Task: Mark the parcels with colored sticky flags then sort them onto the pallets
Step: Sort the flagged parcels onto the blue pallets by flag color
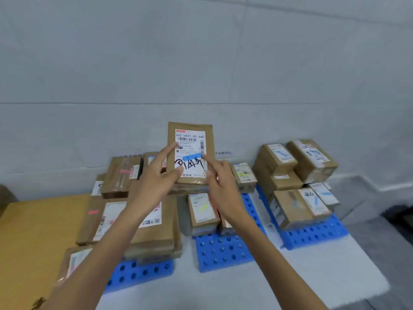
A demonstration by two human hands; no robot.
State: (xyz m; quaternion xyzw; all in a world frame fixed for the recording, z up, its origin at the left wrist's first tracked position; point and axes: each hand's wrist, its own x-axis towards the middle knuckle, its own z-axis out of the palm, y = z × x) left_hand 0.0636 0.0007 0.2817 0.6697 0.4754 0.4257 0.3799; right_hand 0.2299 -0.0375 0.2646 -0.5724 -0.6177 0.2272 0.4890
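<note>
1. Head view: my left grip grasps the parcel upright above the pallets. My right grip, released, presses its blue flag with one fingertip.
2. Risk: a half-stuck flag could peel off, and the parcel would get mis-sorted.

**Grey wall, pale floor, yellow surface**

A grey wall with thin seams fills the upper view. A low ledge runs along its foot at right. The floor is pale. A yellow surface lies at left, with a dark brown object beyond it.
</note>
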